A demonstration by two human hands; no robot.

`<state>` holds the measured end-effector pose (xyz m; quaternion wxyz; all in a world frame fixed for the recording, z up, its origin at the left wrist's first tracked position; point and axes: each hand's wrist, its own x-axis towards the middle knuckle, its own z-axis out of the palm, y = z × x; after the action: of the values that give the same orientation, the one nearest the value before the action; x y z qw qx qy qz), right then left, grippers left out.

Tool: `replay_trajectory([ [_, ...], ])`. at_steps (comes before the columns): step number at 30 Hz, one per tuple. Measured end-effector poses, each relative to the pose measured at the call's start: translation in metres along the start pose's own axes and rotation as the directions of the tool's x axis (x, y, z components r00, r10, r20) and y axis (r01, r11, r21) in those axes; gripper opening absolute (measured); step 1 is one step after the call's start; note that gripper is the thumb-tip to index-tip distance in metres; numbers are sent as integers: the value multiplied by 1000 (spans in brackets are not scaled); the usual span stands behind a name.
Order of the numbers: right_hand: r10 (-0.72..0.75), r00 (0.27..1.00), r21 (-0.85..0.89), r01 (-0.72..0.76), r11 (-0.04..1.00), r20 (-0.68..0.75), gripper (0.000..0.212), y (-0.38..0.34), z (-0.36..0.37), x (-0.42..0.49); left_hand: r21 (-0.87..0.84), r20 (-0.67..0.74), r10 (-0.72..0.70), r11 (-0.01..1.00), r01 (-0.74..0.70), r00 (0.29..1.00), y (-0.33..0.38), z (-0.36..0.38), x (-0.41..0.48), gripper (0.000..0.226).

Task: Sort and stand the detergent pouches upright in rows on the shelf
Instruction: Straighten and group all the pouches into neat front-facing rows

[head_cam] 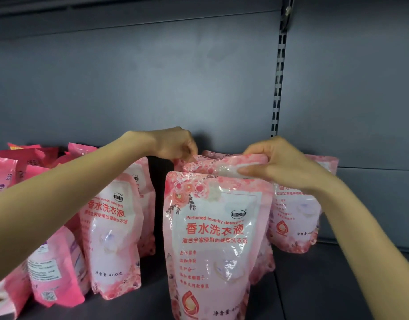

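Pink floral detergent pouches stand on a dark grey shelf (314, 285). The nearest one (212, 245) stands upright at centre front. Right behind it is a second pouch (224, 166); my right hand (282, 167) pinches its top edge. My left hand (175, 144) reaches over to the back and closes on the top of a pouch (182, 160) further behind, mostly hidden. Another upright pouch (111, 234) stands left of centre, with one more behind it. A further pouch (296, 218) stands to the right, partly covered by my right forearm.
At the left lies a jumble of darker pink pouches (55, 269), some leaning or on their sides. The grey back panel (152, 88) has a slotted upright (278, 77). Bare shelf surface shows at the right front.
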<state>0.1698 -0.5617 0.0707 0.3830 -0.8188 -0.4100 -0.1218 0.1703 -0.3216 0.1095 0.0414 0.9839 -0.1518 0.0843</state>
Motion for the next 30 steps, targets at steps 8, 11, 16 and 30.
replay_trajectory([
  [8,220,974,11,-220,975,-46,5,35,-39,-20,26,73,-5,1000,3,997,13,2,7,19],
  [11,260,965,-4,-260,966,-27,7,41,-52,-30,24,40,5,1000,-6,999,16,5,8,18],
  [16,311,950,-78,-313,947,-29,4,47,-75,-42,6,-45,43,999,-43,998,21,-1,8,15],
  [30,263,951,-250,-297,921,-161,7,41,-62,-31,25,-138,115,993,-112,984,49,6,23,13],
])
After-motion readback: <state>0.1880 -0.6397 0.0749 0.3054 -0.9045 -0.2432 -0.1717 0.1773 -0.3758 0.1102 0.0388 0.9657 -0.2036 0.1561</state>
